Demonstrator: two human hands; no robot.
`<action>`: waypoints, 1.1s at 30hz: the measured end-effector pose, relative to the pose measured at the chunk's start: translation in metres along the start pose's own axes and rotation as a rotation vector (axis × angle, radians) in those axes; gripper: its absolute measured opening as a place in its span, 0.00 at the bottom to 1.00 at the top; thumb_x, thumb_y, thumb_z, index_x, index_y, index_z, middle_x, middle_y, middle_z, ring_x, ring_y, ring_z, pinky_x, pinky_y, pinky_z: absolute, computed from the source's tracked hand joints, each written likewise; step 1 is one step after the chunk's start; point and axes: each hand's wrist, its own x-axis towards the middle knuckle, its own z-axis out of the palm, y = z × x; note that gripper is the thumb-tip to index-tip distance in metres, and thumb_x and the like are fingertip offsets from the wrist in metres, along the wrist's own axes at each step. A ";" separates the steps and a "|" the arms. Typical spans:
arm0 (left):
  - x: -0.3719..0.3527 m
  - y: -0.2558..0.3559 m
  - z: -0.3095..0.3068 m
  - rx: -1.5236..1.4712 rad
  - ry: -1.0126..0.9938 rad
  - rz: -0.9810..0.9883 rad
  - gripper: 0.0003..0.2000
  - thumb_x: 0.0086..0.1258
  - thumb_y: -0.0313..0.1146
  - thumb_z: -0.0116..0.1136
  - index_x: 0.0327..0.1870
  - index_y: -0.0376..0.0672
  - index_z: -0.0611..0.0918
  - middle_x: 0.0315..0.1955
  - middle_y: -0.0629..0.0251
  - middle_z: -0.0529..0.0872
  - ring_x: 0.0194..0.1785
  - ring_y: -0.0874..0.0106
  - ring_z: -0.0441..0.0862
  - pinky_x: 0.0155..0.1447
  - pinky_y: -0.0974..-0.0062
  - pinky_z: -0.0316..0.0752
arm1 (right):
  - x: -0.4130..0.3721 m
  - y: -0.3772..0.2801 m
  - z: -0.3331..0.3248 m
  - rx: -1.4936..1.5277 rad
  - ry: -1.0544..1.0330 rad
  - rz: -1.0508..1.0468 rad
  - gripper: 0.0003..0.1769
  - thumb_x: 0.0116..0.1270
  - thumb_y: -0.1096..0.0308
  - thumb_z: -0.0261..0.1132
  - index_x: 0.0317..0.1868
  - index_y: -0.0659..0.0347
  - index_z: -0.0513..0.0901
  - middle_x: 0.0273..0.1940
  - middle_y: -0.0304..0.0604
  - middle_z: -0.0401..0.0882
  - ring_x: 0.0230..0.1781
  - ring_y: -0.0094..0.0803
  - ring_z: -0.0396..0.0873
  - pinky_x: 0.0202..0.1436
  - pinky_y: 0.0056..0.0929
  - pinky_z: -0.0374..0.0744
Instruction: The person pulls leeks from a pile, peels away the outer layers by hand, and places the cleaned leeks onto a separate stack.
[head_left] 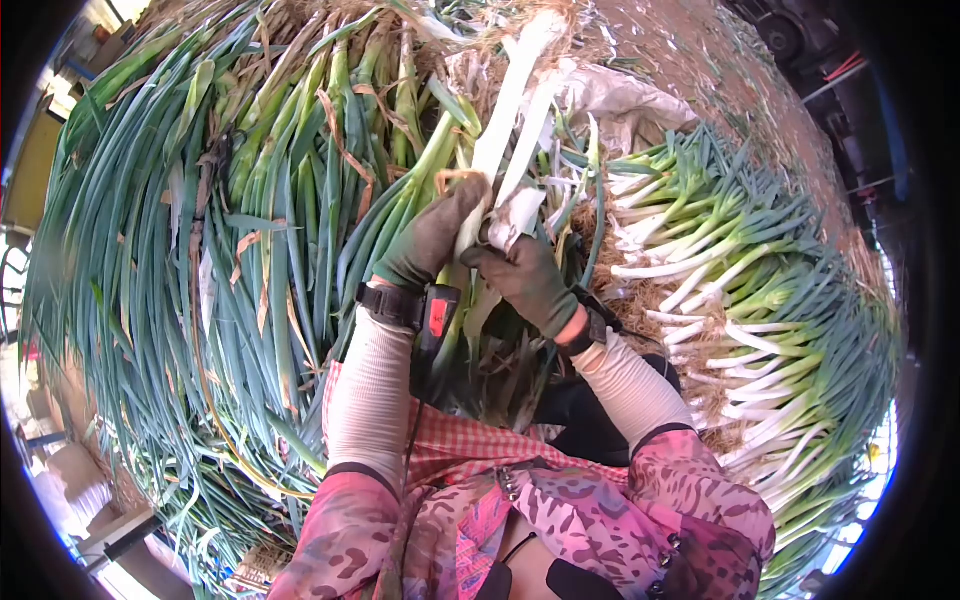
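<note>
My gloved left hand (437,232) is closed around the stalk of a large green onion (512,90), just below its long white part. The roots of this stalk point away from me, at the top of the view. Beside it, my gloved right hand (530,278) pinches a loose strip of pale outer skin (516,216), which curls up over the fingers. A second white length (530,140) runs alongside the first. The green leaves of the held stalk hang toward my lap, partly hidden behind my wrists.
A thick heap of untrimmed green onions (270,200) fills the left side. On the right lie rows of cleaned green onions (740,340), white ends facing me. A crumpled pale sack (630,100) sits beyond my hands. Root and skin scraps litter the brown ground (690,50).
</note>
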 end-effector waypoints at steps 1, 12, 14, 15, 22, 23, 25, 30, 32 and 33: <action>-0.001 0.010 0.000 0.028 0.001 0.021 0.18 0.80 0.36 0.42 0.64 0.34 0.73 0.54 0.56 0.79 0.59 0.67 0.76 0.67 0.74 0.69 | 0.000 0.002 -0.003 0.088 -0.018 -0.003 0.13 0.66 0.62 0.69 0.44 0.63 0.84 0.34 0.49 0.86 0.33 0.37 0.85 0.37 0.31 0.81; -0.001 0.021 0.005 -0.375 -0.084 -0.268 0.28 0.63 0.34 0.67 0.64 0.34 0.74 0.46 0.64 0.85 0.51 0.74 0.80 0.59 0.75 0.73 | 0.038 -0.064 -0.165 0.725 0.459 -0.447 0.14 0.78 0.60 0.55 0.47 0.62 0.81 0.41 0.39 0.83 0.37 0.23 0.82 0.38 0.22 0.79; -0.001 0.025 0.011 -0.420 -0.076 -0.258 0.28 0.63 0.33 0.67 0.64 0.35 0.74 0.47 0.65 0.84 0.50 0.74 0.80 0.59 0.75 0.73 | 0.032 -0.078 -0.150 0.454 0.569 -0.337 0.13 0.76 0.61 0.59 0.48 0.62 0.82 0.42 0.39 0.83 0.39 0.24 0.83 0.41 0.23 0.82; -0.001 0.025 0.014 -0.419 -0.063 -0.258 0.28 0.64 0.33 0.67 0.65 0.35 0.73 0.47 0.65 0.84 0.50 0.75 0.80 0.59 0.75 0.73 | 0.031 -0.083 -0.140 0.281 0.593 -0.212 0.13 0.75 0.62 0.61 0.48 0.62 0.82 0.43 0.39 0.84 0.40 0.24 0.83 0.42 0.24 0.84; 0.000 0.012 0.028 -0.416 -0.022 -0.237 0.29 0.65 0.33 0.65 0.66 0.36 0.71 0.48 0.67 0.83 0.48 0.75 0.80 0.58 0.75 0.73 | 0.068 -0.060 -0.096 0.097 0.391 -0.163 0.16 0.66 0.72 0.66 0.53 0.67 0.80 0.48 0.41 0.81 0.44 0.25 0.81 0.43 0.26 0.85; 0.000 0.013 0.028 -0.427 -0.007 -0.220 0.29 0.65 0.33 0.65 0.66 0.36 0.71 0.48 0.66 0.83 0.48 0.75 0.80 0.57 0.76 0.74 | 0.070 -0.061 -0.098 0.060 0.272 -0.173 0.17 0.65 0.72 0.67 0.54 0.67 0.80 0.48 0.42 0.82 0.45 0.26 0.81 0.45 0.27 0.84; 0.000 -0.007 0.025 -0.437 0.071 -0.213 0.25 0.66 0.33 0.63 0.63 0.36 0.73 0.44 0.67 0.83 0.44 0.77 0.80 0.51 0.76 0.75 | 0.074 -0.061 -0.112 -0.020 0.033 -0.193 0.19 0.62 0.73 0.68 0.54 0.66 0.80 0.49 0.43 0.82 0.47 0.27 0.81 0.50 0.28 0.83; 0.005 -0.030 0.013 -0.334 0.305 -0.180 0.16 0.66 0.34 0.59 0.51 0.36 0.77 0.28 0.70 0.80 0.29 0.80 0.74 0.34 0.79 0.71 | 0.099 -0.057 -0.297 0.448 0.403 -0.265 0.10 0.73 0.63 0.59 0.47 0.60 0.79 0.30 0.35 0.76 0.24 0.21 0.70 0.27 0.21 0.72; 0.006 -0.033 0.009 -0.352 0.426 -0.163 0.15 0.65 0.34 0.59 0.47 0.35 0.77 0.27 0.71 0.79 0.28 0.80 0.74 0.32 0.78 0.71 | 0.084 -0.054 -0.392 0.672 0.578 -0.323 0.11 0.77 0.60 0.56 0.41 0.58 0.79 0.24 0.30 0.70 0.19 0.18 0.66 0.22 0.16 0.68; 0.007 -0.038 0.004 -0.341 0.454 -0.140 0.15 0.65 0.34 0.60 0.47 0.34 0.77 0.26 0.70 0.79 0.27 0.80 0.74 0.31 0.78 0.71 | 0.076 -0.051 -0.411 0.636 0.718 -0.356 0.11 0.78 0.59 0.56 0.40 0.56 0.78 0.23 0.28 0.67 0.20 0.16 0.66 0.22 0.14 0.67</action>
